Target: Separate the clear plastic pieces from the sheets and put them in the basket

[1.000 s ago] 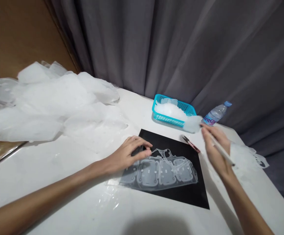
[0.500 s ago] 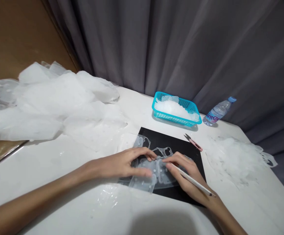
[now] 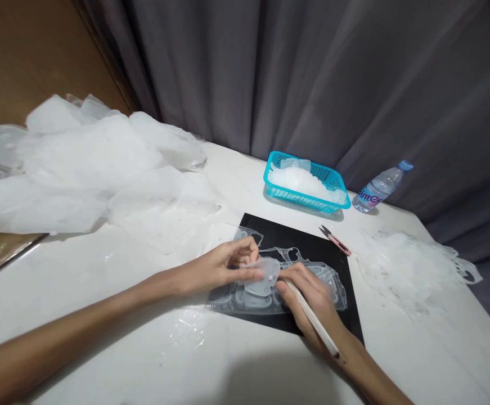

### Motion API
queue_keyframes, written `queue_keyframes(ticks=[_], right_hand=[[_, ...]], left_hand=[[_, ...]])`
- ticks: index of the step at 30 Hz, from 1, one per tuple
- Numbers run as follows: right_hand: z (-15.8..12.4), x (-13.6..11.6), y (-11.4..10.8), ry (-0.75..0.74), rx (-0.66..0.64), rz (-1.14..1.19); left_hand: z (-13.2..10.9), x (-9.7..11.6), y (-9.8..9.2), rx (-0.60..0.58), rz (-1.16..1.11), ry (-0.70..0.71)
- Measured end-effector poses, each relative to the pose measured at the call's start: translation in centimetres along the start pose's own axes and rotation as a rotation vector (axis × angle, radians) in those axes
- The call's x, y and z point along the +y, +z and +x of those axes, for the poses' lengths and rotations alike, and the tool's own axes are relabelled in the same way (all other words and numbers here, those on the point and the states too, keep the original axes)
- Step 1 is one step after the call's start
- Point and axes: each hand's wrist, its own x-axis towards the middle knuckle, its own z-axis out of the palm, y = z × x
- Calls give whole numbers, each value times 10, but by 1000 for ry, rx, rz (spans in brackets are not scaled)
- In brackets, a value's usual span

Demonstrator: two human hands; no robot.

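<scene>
My left hand (image 3: 223, 265) pinches a small translucent plastic piece (image 3: 269, 274) between thumb and fingers, just above a black mat (image 3: 318, 248). In my right hand (image 3: 314, 295) is a slim white pen-shaped tool (image 3: 317, 326); its tip is hidden by the fingers. The right fingertips are close to the right edge of the piece, and whether they touch it I cannot tell. Under both hands, a clear molded plastic sheet (image 3: 331, 278) with cut-out shapes lies on the mat.
A turquoise basket (image 3: 304, 203) of white translucent pieces stands at the back beside a water bottle (image 3: 377, 191). Pink-handled thread snips (image 3: 337, 242) lie by the mat. Translucent plastic sheets (image 3: 84, 163) are heaped at left; plastic scraps (image 3: 413, 270) lie at right. A grey curtain (image 3: 295, 73) hangs behind.
My left hand has gone from spread over the sheet to pinching the small piece, now lifted. The white tool has tilted more steeply. The view has shifted slightly.
</scene>
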Motion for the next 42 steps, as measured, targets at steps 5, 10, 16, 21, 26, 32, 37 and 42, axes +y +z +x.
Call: queue_keyframes(ticks=[5,10,16,21,26,32,37,42], right_hand=[[2,-12,-2,204,87,177],[6,-15,-8,253,128,216],[3,-15,-4,271,130,248],[1,-14,-1,279,132,273],[1,-13,-3,276,140,276],[1,-15,-4,270,138,248],[3,-1,-11,190,187,15],[7,31,-30,-95,-42,-518]], left_hand=[[5,-7,14,96,-382,-84],[3,5,15,99,-289,-121],[4,8,12,72,-291,-104],[3,9,14,81,-315,-135],[1,14,16,71,-365,-140],[0,15,16,72,-414,-135],[2,14,18,124,-487,-129],[3,12,21,258,-515,-94]])
